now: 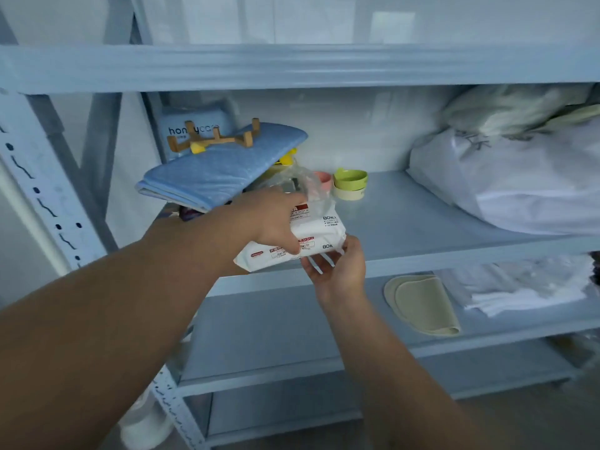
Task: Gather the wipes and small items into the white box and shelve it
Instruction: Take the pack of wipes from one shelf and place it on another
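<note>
- Grey shelf [422, 219]: carries the wipes at its front edge, left of centre; no white box in view.
- Wipes [319, 227]: two stacked packs, overhanging; best lifted level so the upper pack cannot slide.
- Left hand [276, 219]: clamped over the stack's left end.
- Right hand [337, 267]: cupped beneath the lower pack, supporting.
</note>
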Demonstrator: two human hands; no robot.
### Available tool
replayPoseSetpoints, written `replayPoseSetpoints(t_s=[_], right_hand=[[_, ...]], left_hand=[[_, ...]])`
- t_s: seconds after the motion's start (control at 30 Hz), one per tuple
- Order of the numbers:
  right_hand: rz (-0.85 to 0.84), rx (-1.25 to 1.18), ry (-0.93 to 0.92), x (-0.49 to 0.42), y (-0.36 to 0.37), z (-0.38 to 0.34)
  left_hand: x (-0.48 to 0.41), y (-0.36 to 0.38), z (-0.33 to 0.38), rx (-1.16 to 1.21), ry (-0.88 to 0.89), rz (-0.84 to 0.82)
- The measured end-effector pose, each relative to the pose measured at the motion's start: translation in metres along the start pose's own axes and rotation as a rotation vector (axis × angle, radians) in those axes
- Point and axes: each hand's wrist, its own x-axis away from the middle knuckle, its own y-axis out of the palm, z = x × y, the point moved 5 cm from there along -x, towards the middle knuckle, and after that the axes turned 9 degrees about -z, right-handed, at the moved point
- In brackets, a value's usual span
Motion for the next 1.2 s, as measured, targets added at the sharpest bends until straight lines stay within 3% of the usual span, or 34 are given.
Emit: replayPoseSetpoints(t_s=[0.37, 0.7, 0.9, 1.2], right_hand=[[0.177, -0.009, -0.177, -0.066, -0.055, -0.077], [0.237, 0.002, -0.264, -0.133, -0.070, -0.139], [0.201, 0.029, -0.244, -0.178, -0.095, -0.172], [0.057, 0.072, -0.126, -0.239, -0.127, -0.219]], left_hand=[[-0.125, -0.006, 0.070, -0.006, 0.205, -0.006], [-0.222, -0.033, 0.097, -0.006, 0.266, 0.014], [-0.269, -0.033, 0.120, 0.016, 0.236, 0.002], [-0.317, -0.036, 0.155, 0.041, 0.048, -0.028]])
